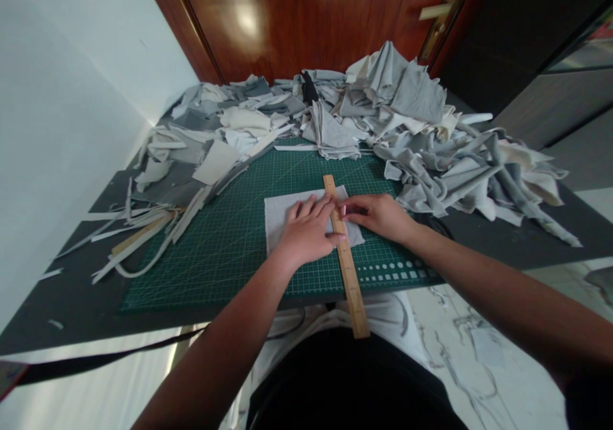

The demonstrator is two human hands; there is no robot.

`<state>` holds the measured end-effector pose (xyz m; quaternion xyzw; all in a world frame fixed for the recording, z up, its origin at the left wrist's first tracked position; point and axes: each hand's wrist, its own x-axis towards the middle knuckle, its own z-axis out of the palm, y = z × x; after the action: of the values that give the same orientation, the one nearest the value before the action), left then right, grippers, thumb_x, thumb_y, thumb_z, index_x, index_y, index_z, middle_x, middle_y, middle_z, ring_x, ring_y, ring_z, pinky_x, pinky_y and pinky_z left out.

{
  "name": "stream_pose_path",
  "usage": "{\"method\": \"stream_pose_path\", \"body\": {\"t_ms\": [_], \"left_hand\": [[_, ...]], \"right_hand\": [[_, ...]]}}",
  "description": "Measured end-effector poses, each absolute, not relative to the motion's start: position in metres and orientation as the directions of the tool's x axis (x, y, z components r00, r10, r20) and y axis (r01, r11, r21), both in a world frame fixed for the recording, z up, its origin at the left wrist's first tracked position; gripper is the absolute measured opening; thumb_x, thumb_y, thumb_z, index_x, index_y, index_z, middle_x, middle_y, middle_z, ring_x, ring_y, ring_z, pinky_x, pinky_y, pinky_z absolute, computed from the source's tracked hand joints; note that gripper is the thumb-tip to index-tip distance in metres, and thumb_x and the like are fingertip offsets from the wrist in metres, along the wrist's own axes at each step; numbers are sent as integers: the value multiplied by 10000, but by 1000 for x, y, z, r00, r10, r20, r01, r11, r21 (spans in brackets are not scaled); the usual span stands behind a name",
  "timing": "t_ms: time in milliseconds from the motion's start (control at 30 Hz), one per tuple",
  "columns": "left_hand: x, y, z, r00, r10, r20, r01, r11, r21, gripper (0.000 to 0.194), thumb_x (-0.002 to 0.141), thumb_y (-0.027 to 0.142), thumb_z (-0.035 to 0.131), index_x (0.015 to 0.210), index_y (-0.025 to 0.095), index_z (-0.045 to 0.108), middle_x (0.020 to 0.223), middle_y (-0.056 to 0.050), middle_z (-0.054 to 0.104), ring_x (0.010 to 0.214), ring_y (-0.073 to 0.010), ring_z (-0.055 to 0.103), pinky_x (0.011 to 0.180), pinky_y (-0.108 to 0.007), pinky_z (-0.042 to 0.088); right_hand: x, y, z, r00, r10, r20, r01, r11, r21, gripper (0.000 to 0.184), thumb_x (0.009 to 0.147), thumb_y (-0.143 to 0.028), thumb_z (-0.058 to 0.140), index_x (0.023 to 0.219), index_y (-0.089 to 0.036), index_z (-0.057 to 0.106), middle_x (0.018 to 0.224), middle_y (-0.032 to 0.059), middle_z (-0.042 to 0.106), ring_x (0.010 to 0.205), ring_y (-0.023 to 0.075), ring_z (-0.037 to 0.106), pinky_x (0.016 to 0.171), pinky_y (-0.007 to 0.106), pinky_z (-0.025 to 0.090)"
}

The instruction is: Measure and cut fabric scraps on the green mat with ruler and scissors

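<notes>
A light grey piece of fabric [276, 216] lies flat on the green cutting mat [230, 245]. Across its right part runs a wooden ruler [352, 283], whose near end sticks out past the table's front edge. My left hand [309, 229] rests flat on the fabric with fingers spread, its fingertips and thumb touching the ruler. At the ruler's right edge, my right hand [380, 216] pinches a small pale pink piece [343, 211] that looks like tailor's chalk. Its tip is close to the fabric; contact is hard to make out.
Heaped grey and cream fabric scraps [454, 168] cover the right and back of the dark table [43, 308]. Thin fabric strips [143, 241] lie at the left. Behind stands a wooden door [297, 21]; a white wall [71, 98] borders the left side.
</notes>
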<state>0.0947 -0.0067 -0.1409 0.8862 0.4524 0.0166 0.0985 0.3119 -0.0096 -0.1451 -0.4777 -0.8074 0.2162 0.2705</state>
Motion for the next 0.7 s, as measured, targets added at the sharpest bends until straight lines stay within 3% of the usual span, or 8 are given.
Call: {"method": "stream_pose_path", "body": {"t_ms": [700], "left_hand": [[95,-7,-139,589,805,-62,799,-570,193,828,939,602,511,1621,237,217,1703,-18,231,1569,-312,153,1252,-517,142]], "right_hand": [[312,53,-148,-364,893,264,678,449,-582,228,904,-208,695,1131,-206,722,1058,24,773,970,205,737,874,307,547]]}}
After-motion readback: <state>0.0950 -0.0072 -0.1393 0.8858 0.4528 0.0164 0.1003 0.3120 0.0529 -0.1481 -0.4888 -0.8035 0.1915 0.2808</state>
